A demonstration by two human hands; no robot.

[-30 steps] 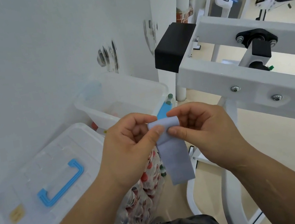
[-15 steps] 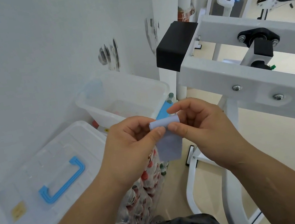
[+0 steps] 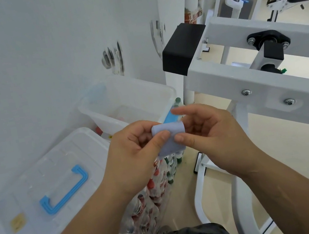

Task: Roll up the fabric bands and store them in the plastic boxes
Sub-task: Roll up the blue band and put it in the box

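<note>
A pale blue fabric band [image 3: 169, 138] is held in front of me, mostly wound into a roll with a short tail hanging below. My left hand [image 3: 135, 151] pinches its left side with thumb on top. My right hand [image 3: 207, 130] grips its right side, thumb pressed on the tail, index finger lifted. Beyond the hands an open clear plastic box [image 3: 126, 103] stands against the wall. A closed clear box with a blue handle [image 3: 44, 189] sits lower left.
A white metal gym frame [image 3: 267, 84] with a black end cap [image 3: 182, 51] reaches in from the right, close to my right hand. A shrink-wrapped pack of bottles [image 3: 152, 191] lies below the hands. The white wall fills the left.
The hanging tail of the band has grown much shorter as the roll thickened between my fingers. Both hands stayed in roughly the same place.
</note>
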